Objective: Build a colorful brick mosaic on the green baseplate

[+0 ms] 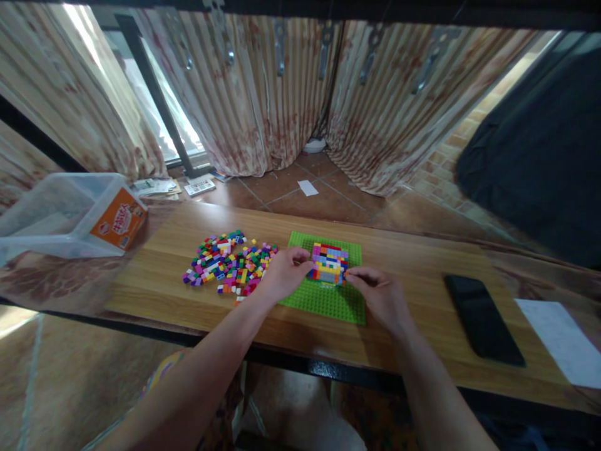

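Observation:
A block of toy building bricks (331,263) in many colours sits over a green studded baseplate (323,305). It cannot be made out whether the block is pressed on or held just above the plate. My left hand (287,270) has its thumb and forefinger closed at the block's left side. At the lower right corner of the block, my right hand (379,293) pinches its edge with the fingertips; any small brick between them is too small to tell. To the left, beside my left wrist, loose bricks (211,258) lie spread in a pile.
A clear plastic bin (56,241) with an orange label stands left of the wooden table (159,275). On the right lie a black phone (483,319) and a white paper sheet (563,338). A dark bar with metal hooks (280,50) crosses above, before striped curtains (253,113).

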A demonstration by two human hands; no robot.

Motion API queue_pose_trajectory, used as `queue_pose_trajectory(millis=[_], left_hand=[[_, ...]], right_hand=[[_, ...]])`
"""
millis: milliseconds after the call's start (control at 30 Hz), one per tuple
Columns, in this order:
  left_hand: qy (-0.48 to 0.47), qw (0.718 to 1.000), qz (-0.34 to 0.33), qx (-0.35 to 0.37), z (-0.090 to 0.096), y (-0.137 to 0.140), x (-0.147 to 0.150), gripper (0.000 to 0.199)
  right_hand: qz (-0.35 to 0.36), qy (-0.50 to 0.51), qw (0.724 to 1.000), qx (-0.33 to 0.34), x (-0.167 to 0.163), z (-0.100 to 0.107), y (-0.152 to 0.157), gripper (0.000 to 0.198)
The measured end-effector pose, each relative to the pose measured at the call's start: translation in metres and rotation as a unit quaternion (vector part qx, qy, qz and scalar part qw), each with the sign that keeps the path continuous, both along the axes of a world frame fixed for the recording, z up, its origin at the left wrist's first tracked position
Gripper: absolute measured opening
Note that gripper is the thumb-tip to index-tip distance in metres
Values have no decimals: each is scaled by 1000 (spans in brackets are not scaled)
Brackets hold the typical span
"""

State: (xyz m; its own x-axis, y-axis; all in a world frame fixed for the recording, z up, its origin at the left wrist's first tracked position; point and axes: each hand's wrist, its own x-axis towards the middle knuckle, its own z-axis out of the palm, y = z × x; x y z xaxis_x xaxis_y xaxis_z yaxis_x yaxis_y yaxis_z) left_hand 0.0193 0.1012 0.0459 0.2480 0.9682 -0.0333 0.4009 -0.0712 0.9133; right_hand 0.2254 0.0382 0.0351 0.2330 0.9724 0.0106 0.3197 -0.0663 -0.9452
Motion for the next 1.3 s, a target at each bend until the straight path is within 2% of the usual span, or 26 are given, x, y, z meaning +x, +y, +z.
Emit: queue_pose_trajectory(millis=[267,600,933,1033,1133,1300], left_hand=[[-2,1000,-23,-9,2,-2,2,14],[-8,1000,-24,-8,-3,-3,3,12],[14,1000,-21,0,-5,-7,6,12],[64,998,-18,18,2,-1,-5,17],[161,985,24,57,12,7,-26,23],[355,924,71,120,17,17,-55,30]], right_hand=[[-24,7,1000,3,-6,-7,8,24],[-45,118,991,-34,-5,-9,15,34],[-17,86,995,-52,-4,-3,17,44],[-10,87,995,-56,0,-6,17,45],[-1,97,994,-55,2,-7,15,43],[1,83,996,-43,0,-2,11,36]])
